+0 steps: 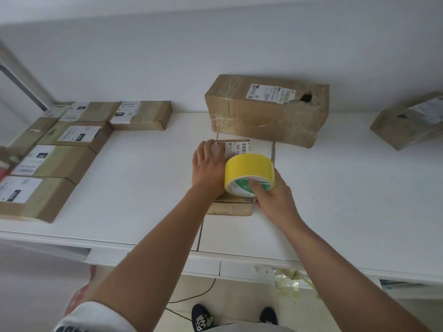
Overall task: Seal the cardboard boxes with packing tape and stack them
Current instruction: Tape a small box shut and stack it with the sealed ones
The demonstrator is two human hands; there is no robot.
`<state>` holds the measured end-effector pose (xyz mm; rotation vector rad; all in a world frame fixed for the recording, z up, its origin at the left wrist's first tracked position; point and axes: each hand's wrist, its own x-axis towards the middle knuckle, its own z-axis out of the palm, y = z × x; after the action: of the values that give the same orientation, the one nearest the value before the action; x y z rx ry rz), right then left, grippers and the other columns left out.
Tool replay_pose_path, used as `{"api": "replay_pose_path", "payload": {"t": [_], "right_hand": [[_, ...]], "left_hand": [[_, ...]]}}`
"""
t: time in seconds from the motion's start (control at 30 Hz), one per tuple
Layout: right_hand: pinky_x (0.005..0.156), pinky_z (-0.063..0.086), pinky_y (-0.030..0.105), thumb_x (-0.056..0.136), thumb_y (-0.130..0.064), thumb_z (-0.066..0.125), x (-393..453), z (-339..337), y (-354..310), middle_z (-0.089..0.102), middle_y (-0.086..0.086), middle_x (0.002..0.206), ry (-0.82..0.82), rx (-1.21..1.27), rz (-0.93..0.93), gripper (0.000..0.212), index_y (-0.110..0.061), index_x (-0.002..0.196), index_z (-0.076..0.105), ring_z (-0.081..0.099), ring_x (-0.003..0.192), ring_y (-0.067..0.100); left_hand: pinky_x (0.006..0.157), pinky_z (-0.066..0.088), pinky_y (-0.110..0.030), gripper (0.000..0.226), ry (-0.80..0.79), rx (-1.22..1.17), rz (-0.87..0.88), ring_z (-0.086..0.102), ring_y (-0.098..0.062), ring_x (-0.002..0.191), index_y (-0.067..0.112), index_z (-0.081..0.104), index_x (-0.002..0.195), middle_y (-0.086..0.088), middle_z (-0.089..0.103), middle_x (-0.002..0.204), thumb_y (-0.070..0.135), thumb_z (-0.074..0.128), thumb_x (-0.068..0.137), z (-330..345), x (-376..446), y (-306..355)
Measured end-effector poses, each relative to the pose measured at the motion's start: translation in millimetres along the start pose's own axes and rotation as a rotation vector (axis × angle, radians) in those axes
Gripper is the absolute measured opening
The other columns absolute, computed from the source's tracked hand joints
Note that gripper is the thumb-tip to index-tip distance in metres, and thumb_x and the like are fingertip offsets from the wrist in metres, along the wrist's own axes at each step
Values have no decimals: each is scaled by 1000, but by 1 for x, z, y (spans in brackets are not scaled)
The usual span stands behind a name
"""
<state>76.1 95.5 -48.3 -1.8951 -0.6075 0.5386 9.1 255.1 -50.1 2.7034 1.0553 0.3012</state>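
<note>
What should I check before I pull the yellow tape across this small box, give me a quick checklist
1. Small cardboard box held steady: ok, left hand rests flat on it.
2. Yellow tape roll gripped: ok, right hand holds it, thumb in the core.
3. Tape end stuck to the box: cannot tell, hidden by the roll.
4. Box flaps closed: cannot tell, hands cover the top.
5. Room behind: ok, the large box sits apart on the white table.

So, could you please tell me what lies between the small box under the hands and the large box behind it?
Only bare white table, seen in the head view, separates the small flat cardboard box from the large brown cardboard box.
</note>
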Motion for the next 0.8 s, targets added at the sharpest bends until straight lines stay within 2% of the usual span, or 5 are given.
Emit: {"api": "replay_pose_path", "payload": {"t": [0.2,0.37,0.57,0.7,0.8], "right_hand": [[72,51,47,92,-19,60,6,-21,-8,65,15,90,2,-289,-160,30,-14,119,50,59,87,39],[71,47,44,92,-18,59,9,-40,-1,65,23,94,95,-356,-127,30,-14,120,52,58,93,43],[70,46,43,93,-19,56,11,-58,21,64,20,91,40,-392,-66,22,-16,113,51,57,90,40],[73,51,46,94,-19,54,12,-54,31,64,15,86,45,-303,-49,14,-18,107,50,59,84,38],[74,50,45,95,-20,55,12,-53,37,64,12,86,25,-257,-33,14,-17,108,50,60,85,36]], "left_hand": [[123,3,-51,63,-111,23,-32,-4,-29,153,22,17,154,-9,9,162,54,35,103,-3,2,0],[123,0,-55,56,-128,-43,-84,-4,-26,153,24,20,155,-7,10,164,50,18,105,-7,0,3],[124,-1,-50,61,-77,-9,-27,0,-27,153,15,27,153,-12,16,162,49,23,102,-5,-3,9],[123,9,-49,58,31,111,52,15,-31,150,12,39,147,-13,29,157,47,29,102,-1,-4,8],[109,35,-45,51,140,124,184,46,-32,132,12,57,132,-13,53,140,41,30,100,0,-7,12]]}}
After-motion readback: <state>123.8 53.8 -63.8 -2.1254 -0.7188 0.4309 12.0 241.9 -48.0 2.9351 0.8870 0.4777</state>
